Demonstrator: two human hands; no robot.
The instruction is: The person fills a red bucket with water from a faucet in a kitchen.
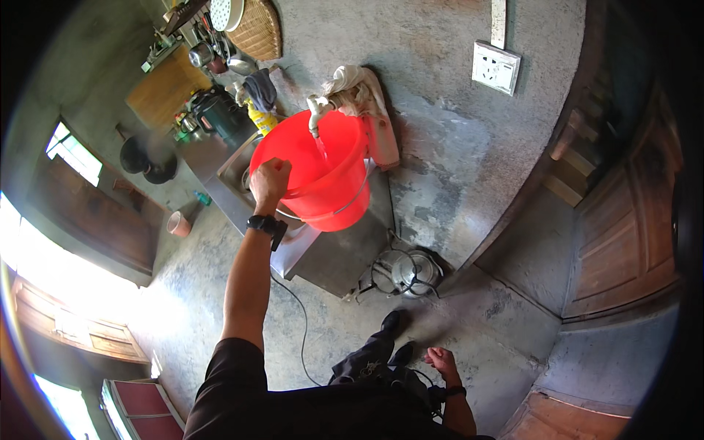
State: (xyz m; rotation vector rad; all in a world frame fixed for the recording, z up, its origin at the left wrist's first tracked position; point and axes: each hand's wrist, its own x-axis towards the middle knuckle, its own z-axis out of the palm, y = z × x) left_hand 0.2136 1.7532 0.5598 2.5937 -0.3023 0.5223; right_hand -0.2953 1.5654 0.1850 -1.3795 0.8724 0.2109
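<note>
My left hand (269, 180) grips the near left rim of a red plastic bucket (335, 206). The bucket is tilted over the sink (225, 168) at the end of the metal counter, its wire handle hanging down the outer side. A pale tap (315, 113) reaches over the bucket's mouth, and a thin stream falls from it inside. The water level cannot be made out. Behind the tap, a light cloth (377, 118) is draped against the wall. Low at my side, my right hand (441, 361) hangs with curled fingers and nothing visible in it.
On the floor beside the counter stands a metal kettle (415, 270) by a black metal stand. A dark cable (304, 324) crosses the floor near my legs. Farther along the counter are a yellow bottle (261, 116) and a dark cooker (215, 115). A small bucket (179, 224) stands on the floor.
</note>
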